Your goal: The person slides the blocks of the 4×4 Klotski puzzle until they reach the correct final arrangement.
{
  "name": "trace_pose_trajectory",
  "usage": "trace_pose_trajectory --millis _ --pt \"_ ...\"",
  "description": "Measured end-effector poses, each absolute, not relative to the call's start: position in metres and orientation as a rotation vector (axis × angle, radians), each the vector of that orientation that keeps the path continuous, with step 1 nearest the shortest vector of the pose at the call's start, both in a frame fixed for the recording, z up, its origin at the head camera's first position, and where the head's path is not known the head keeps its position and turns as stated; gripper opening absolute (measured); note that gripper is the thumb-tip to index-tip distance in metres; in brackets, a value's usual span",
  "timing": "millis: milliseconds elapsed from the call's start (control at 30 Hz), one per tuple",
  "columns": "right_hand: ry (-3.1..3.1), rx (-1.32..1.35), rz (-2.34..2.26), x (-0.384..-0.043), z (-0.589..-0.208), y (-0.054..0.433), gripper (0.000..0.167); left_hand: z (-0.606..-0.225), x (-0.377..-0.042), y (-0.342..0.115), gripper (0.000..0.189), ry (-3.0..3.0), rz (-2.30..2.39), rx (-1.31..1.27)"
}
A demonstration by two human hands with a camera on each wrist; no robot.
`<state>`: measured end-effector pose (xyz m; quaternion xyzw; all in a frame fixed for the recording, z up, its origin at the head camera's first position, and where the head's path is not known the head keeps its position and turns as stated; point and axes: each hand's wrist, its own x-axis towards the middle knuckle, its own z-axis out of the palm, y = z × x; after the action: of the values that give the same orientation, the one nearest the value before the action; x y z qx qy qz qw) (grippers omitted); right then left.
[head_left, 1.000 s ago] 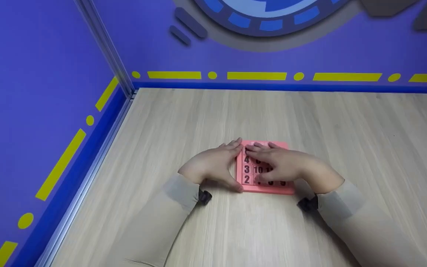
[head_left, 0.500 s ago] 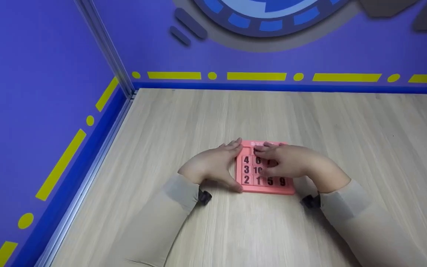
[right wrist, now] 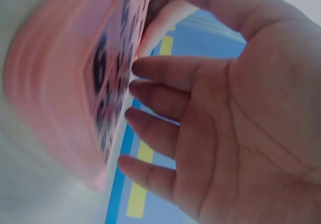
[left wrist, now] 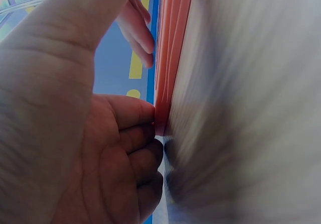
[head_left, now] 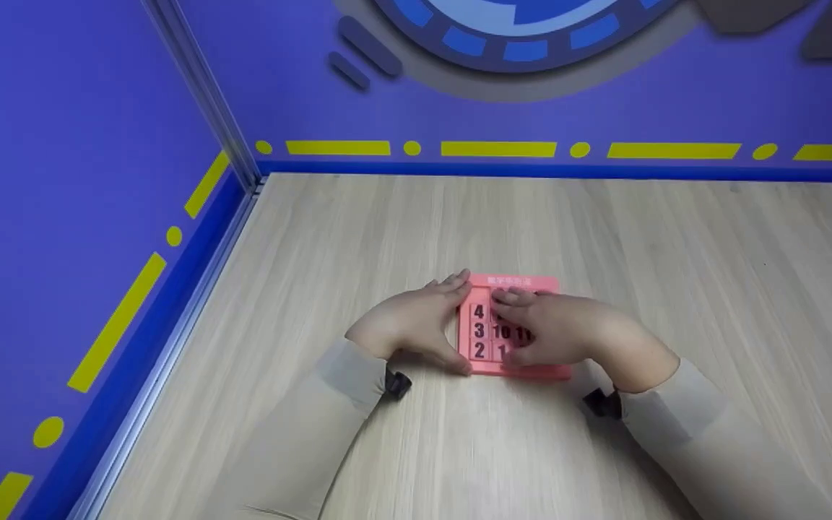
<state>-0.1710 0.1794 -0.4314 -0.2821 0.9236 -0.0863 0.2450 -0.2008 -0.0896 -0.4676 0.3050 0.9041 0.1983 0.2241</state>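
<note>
A pink number slide puzzle (head_left: 517, 371) lies flat on the table, with black numerals on its tiles. Its far-left slot (head_left: 480, 294) holds no tile. My left hand (head_left: 416, 318) grips the left side, thumb at the near corner and fingers at the far corner. In the left wrist view its fingertips meet the puzzle's edge (left wrist: 173, 48). Over the right part of the tiles lies my right hand (head_left: 564, 328), fingers extended with their tips at the tile face; it hides several numerals. The right wrist view shows these fingers (right wrist: 163, 98) fairly straight beside the tiles (right wrist: 103, 63).
The wood-grain table (head_left: 401, 224) extends around the puzzle. Behind it stands a blue panel (head_left: 300, 94) with yellow dashes, and another blue panel (head_left: 62, 144) rises on the left along a metal rail. Dark wrist mounts (head_left: 397, 384) sit at both cuffs.
My right hand has shifted right, then slightly back toward me, now covering the near-right numerals. A far-row tile has slid right, baring the far-left slot. The left hand stays put.
</note>
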Motion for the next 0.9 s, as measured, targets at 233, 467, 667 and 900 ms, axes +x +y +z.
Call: trace_pose_trajectory --millis 233,467,667,900 --pt "2.479 -0.901 -0.273 -0.163 -0.433 0.171 0.09 -0.467 -0.199 -0.091 0.141 2.482 0.577 0.827" --pt "2.491 -0.862 -0.261 -0.167 -0.438 0.172 0.091 -0.468 -0.2 -0.09 0.14 2.485 0.554 0.845" --pt "2.497 -0.86 -0.304 -0.177 -0.446 0.177 0.086 -0.467 -0.201 -0.089 0.14 2.494 0.531 0.844" --pt "2.468 -0.871 -0.391 -0.191 -0.454 0.187 0.084 -0.466 -0.201 -0.089 0.143 2.492 0.532 0.841"
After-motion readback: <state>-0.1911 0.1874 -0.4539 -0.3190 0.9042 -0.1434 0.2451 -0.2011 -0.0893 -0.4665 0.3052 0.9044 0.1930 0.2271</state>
